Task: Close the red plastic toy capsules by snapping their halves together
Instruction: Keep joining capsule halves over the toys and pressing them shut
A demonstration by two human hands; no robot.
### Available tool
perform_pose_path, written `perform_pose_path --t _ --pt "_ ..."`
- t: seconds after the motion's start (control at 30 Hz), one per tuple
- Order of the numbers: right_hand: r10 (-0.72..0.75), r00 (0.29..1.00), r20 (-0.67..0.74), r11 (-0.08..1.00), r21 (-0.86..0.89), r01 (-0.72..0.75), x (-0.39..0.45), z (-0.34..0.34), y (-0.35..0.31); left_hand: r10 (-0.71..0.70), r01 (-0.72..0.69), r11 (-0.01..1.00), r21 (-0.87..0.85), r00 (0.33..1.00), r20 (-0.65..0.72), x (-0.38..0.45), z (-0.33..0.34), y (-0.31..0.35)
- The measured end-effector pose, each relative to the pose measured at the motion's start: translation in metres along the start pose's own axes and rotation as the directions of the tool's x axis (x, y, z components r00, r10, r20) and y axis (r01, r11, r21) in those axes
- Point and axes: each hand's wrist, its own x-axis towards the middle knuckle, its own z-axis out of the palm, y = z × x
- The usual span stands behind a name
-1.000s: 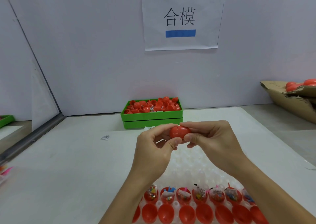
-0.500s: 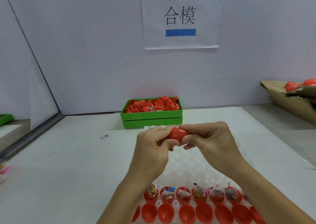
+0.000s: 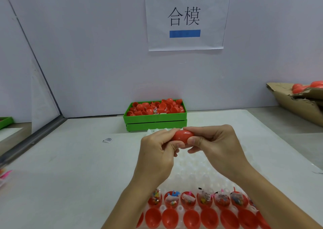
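A green tray (image 3: 154, 119) sits on a white table (image 3: 70, 167) against the back wall, heaped with loose red capsule halves (image 3: 157, 106). In front of the tray, nearer the person, lies a clear moulded holder (image 3: 197, 169) with many cups. Its nearest row holds empty red halves (image 3: 190, 218), open side up; the row just behind those holds red halves filled with small wrapped toys (image 3: 204, 198). Far to the right of the tray, a torn cardboard box (image 3: 295, 104) holds more red pieces, too far off to tell whether they are closed capsules. Left of the tray a small printed packet (image 3: 107, 140) lies on the table.

Just in front of the tray, above the holder, both hands meet around one red capsule (image 3: 182, 135). The left hand (image 3: 157, 151) and the right hand (image 3: 216, 144) each have curled fingers and a thumb gripping one end. A thin seam shows across the capsule's middle.
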Motion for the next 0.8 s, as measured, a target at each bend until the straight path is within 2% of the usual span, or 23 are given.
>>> perform_pose_path --t 0.27,0.43,0.53,0.63,0.8 --pt "0.001 1.0 -0.016 1.0 -0.009 -0.001 -0.001 0.005 -0.004 -0.183 0.179 0.96 -0.213 0.983 0.003 0.0 -0.001 0.001" --pt "0.005 1.0 -0.021 1.0 -0.025 -0.005 0.0 0.003 -0.008 -0.191 0.202 0.94 -0.276 0.979 0.064 -0.002 0.002 0.009" --pt "0.01 1.0 -0.028 0.999 -0.039 -0.011 -0.001 0.002 -0.01 -0.199 0.226 0.943 -0.244 0.971 0.13 -0.003 0.006 0.009" --pt "0.052 0.999 -0.011 0.998 -0.034 -0.052 -0.001 0.003 -0.008 -0.212 0.226 0.952 -0.205 0.973 0.089 -0.002 0.007 0.006" --pt "0.102 0.995 0.021 0.995 -0.014 -0.102 -0.002 0.005 -0.007 -0.234 0.231 0.926 -0.298 0.972 0.027 -0.002 0.006 0.008"
